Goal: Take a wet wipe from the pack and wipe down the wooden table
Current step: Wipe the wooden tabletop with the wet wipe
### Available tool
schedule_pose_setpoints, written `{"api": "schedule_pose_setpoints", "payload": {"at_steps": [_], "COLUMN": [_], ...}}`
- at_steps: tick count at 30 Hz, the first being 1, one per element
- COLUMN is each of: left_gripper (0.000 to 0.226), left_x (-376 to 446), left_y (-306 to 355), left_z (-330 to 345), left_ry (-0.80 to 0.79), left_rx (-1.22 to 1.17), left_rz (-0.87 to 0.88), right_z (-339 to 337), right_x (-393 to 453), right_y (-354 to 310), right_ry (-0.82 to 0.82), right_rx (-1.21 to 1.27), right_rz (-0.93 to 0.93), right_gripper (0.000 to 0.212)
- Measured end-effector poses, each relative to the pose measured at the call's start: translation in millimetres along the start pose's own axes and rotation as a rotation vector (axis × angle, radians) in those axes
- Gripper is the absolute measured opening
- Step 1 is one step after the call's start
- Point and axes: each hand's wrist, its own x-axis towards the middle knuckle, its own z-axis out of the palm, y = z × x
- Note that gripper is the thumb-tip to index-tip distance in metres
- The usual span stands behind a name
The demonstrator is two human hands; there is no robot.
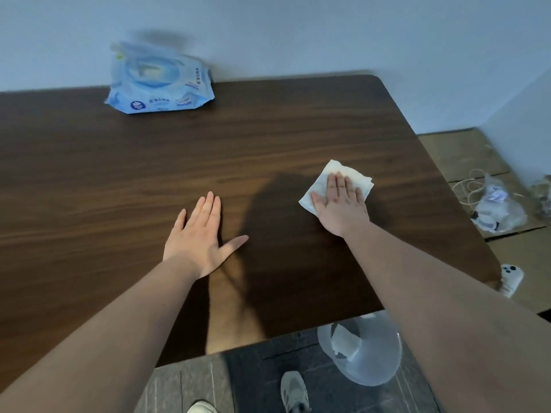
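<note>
Table: a dark brown wooden table [268, 138] with streaky grain running side to side, rounded far right corner, pushed against the wall.
Wall: plain pale blue-grey wall [298, 34] behind the table, meeting a second wall at the right.
Wet wipe: a white folded wipe [351, 174] lies flat on the right half of the table, under the right hand.
Right hand: right hand [343, 204] is spread flat, palm down, fingers straight, pressing the wipe to the wood; it grasps nothing, only pins it.
Left hand: left hand [199, 234] lies flat and open on bare wood near the centre, thumb out to the side, holding nothing.
Pack: a light blue wipe pack [158, 81] sits at the far edge of the table, against the wall, well apart from both hands.
Floor: dark grey tiles [256, 380] below the near edge; two sneakers show there.
Bin: a translucent plastic basin or bin [372, 362] with white paper inside stands on the floor beside the table.
Right side: cardboard sheets [465, 156] on the floor with a clear bag [498, 204] and white cord.
</note>
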Motion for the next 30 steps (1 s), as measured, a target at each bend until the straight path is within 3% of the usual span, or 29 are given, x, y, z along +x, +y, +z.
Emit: {"api": "schedule_pose_setpoints", "payload": {"at_steps": [19,23,30], "left_gripper": [0.113,0.118,0.112], "left_x": [-226.6,-254.0,-249.4], "left_y": [-334.3,-366.9,-369.8], "left_z": [8.2,17.4,30.2], "left_ry": [-0.007,-0.08,-0.03], "left_rx": [-0.093,-0.167,-0.178], "left_rz": [-0.641,-0.694,-0.692], "right_z": [79.5,96.9,123.2], "right_x": [-89.1,-114.7,-161.5], "right_y": [-408.6,-481.5,-585.2], "right_ry": [-0.023,-0.027,-0.065], "right_rx": [-0.192,-0.219,-0.26], "right_rz": [-0.598,-0.695,-0.895], "right_gripper": [0.069,0.069,0.07]}}
